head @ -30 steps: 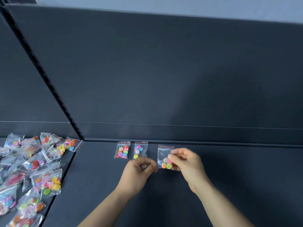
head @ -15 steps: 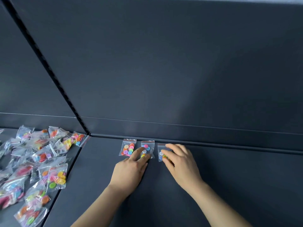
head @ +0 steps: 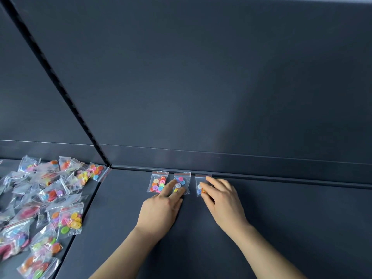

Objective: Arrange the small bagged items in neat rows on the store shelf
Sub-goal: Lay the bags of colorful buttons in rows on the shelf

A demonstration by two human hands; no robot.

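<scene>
Three small clear bags of coloured buttons lie side by side along the back edge of the dark shelf (head: 281, 228): a left bag (head: 158, 181), a middle bag (head: 182, 179) and a right bag (head: 200, 181). My left hand (head: 163, 208) lies flat, with straight fingers touching the middle bag and the left bag's right edge. My right hand (head: 221, 198) rests flat with its fingers pressing on the right bag and covers much of it.
A loose heap of several button bags (head: 48, 202) covers the neighbouring shelf section at the left. A slotted upright (head: 60, 87) runs diagonally between the two back panels. A low ledge (head: 261, 164) borders the shelf's rear.
The right hand carried the third bag back and laid it flat in line with the other two. The left hand opened from a curled pose and came to rest on the middle bag.
</scene>
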